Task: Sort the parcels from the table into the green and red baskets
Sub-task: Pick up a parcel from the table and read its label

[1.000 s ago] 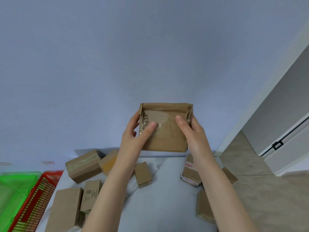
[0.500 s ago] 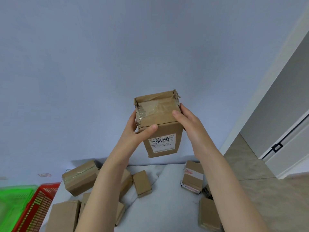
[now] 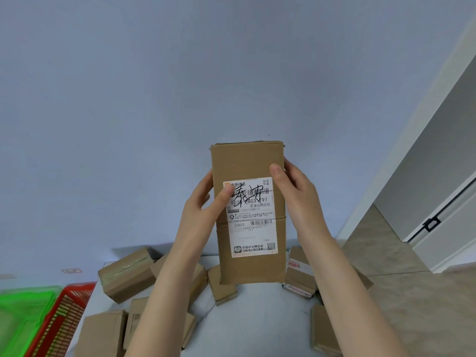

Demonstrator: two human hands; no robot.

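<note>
I hold a tall brown cardboard parcel (image 3: 248,163) upright in front of me, above the table. Its white shipping label with black handwriting faces me. My left hand (image 3: 203,210) grips its left edge, thumb lying on the label. My right hand (image 3: 296,194) clasps its right edge, thumb on the front face. Several more brown parcels lie on the white table (image 3: 257,318) below. The green basket (image 3: 23,313) and the red basket (image 3: 64,315) stand side by side at the lower left, the green one further left.
On the table, a taped box (image 3: 126,274) lies at the left, a small box (image 3: 221,289) in the middle and a red-printed box (image 3: 298,274) at the right. A blue-grey wall is behind. Tiled floor (image 3: 412,305) and a door lie to the right.
I have turned the parcel in both hands from its taped end facing me to its labelled face upright toward me. The view has tilted slightly.
</note>
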